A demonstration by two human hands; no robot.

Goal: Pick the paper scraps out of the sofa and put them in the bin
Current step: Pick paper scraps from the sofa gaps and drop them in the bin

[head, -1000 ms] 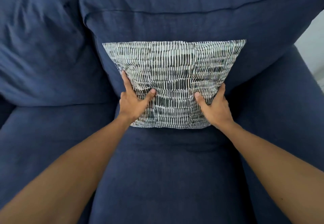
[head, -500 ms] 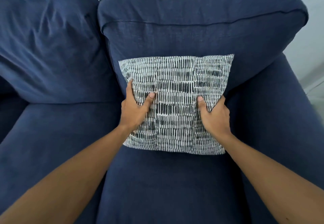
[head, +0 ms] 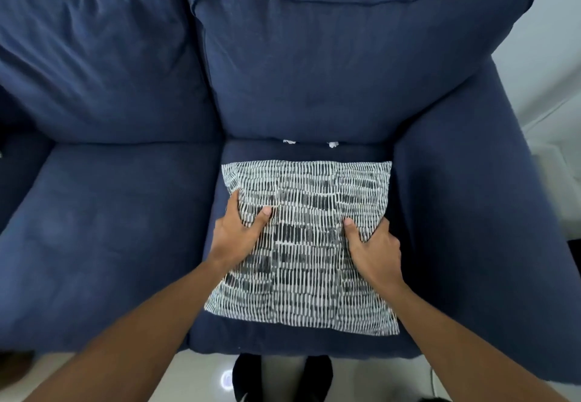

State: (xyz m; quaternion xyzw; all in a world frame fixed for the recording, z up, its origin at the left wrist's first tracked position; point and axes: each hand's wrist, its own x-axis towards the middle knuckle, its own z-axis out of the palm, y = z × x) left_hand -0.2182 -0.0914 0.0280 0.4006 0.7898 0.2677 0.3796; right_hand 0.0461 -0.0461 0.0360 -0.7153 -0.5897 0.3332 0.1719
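since half a second earlier the patterned cushion (head: pixel 309 244) had come down off the back cushion (head: pixel 339 65) and lay flat on the right seat cushion (head: pixel 283 343) of the navy sofa (head: pixel 110 228). before, it stood leaning against the back. that move uncovered the crease between seat and back, which the cushion had covered earlier.

my left hand (head: pixel 237 233) was clamped on the cushion's left edge, thumb on top, fingers wrapped under. my right hand (head: pixel 375 246) gripped the right edge the same way, thumb on the fabric, other fingers hidden under it.

paper scraps: two white bits poked out of the crease, left scrap (head: pixel 288 141) and right scrap (head: pixel 332 144), near each other, both mostly buried so shape was hard to make out. they sat just beyond the cushion's far edge, not touching it. couldn't tell if more lay deeper in the gap or under the cushion.

count: one patterned cushion, two back cushions, two seat cushions, two scraps showing, two hands. left back cushion (head: pixel 94 49) cut off at the frame edge. right armrest (head: pixel 478 213) ran off the right side. dark shoes (head: pixel 283 376) on the pale floor (head: pixel 195 376) below the seat front, partly cut off.
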